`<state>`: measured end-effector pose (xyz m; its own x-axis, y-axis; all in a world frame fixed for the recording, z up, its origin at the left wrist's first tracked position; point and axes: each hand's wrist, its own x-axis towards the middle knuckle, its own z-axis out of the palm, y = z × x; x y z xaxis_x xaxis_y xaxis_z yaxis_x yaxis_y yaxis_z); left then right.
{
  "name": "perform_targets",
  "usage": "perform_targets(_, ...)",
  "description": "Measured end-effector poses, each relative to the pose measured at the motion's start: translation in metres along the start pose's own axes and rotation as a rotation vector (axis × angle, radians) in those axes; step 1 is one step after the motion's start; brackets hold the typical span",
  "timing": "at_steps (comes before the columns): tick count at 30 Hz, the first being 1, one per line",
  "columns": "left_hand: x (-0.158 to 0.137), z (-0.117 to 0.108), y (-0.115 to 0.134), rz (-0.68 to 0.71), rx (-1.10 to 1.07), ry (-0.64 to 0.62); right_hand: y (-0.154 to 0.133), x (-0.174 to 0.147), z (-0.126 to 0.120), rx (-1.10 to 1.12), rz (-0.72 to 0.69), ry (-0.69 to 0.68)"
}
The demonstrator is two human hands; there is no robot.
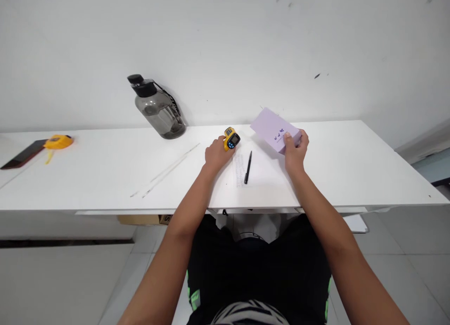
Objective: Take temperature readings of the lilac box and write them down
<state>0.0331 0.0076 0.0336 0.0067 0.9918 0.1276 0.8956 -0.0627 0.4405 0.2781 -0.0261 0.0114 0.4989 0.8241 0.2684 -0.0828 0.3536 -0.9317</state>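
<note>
My left hand (218, 153) is closed around a yellow and black infrared thermometer (231, 138), its small screen and blue buttons facing up. To the right, my right hand (296, 148) grips a lilac box (272, 126) with small purple marks on its face, thumb on top and fingers at the edge. The box is tilted above the table. Between my hands, a black pen (248, 167) rests on a white sheet of paper (265, 173) that carries lines of faint writing on its left side.
A grey see-through water bottle (160, 112) with a black cap stands against the wall, left of my hands. Far left on the white table (351, 170) lie a yellow tape measure (59, 141) and a dark flat object (23, 155). Below the table is a cardboard box (138, 219).
</note>
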Motion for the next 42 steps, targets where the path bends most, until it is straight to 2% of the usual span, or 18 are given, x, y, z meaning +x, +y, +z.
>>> perform_targets(3,0.002,-0.006,-0.004,-0.084,0.009,-0.034,-0.009,-0.008,0.002,-0.359,-0.188,0.138)
perform_targets(9,0.007,-0.010,-0.017,-0.189,0.088,-0.035,-0.005,-0.006,-0.001,-0.727,-0.334,0.035)
perform_targets(12,0.008,-0.008,-0.018,-0.183,0.131,-0.020,0.003,-0.002,-0.003,-0.788,-0.318,0.027)
perform_targets(18,0.010,-0.002,-0.018,-0.135,0.217,-0.018,0.011,0.004,-0.009,-0.749,-0.251,0.056)
perform_targets(23,0.011,0.003,-0.020,-0.100,0.246,-0.008,0.019,0.019,-0.024,-0.869,-0.177,0.095)
perform_targets(25,0.011,0.004,-0.020,-0.095,0.251,0.004,0.021,0.023,-0.029,-0.942,-0.197,0.123)
perform_targets(28,0.011,0.007,-0.019,-0.104,0.266,0.013,0.022,0.021,-0.027,-1.122,-0.299,0.115)
perform_targets(30,0.011,0.008,-0.019,-0.111,0.277,0.005,0.020,0.013,-0.019,-1.235,-0.393,0.036)
perform_targets(32,0.010,0.008,-0.019,-0.105,0.290,0.001,0.017,0.001,-0.008,-1.282,-0.497,-0.098)
perform_targets(36,0.010,0.008,-0.019,-0.086,0.316,0.012,0.016,-0.026,0.015,-1.312,-0.628,-0.460)
perform_targets(39,0.011,0.009,-0.019,-0.083,0.322,0.019,0.019,-0.035,0.022,-1.298,-0.662,-0.716)
perform_targets(42,0.011,0.010,-0.021,-0.081,0.321,0.011,0.022,-0.033,0.017,-1.264,-0.661,-0.780)
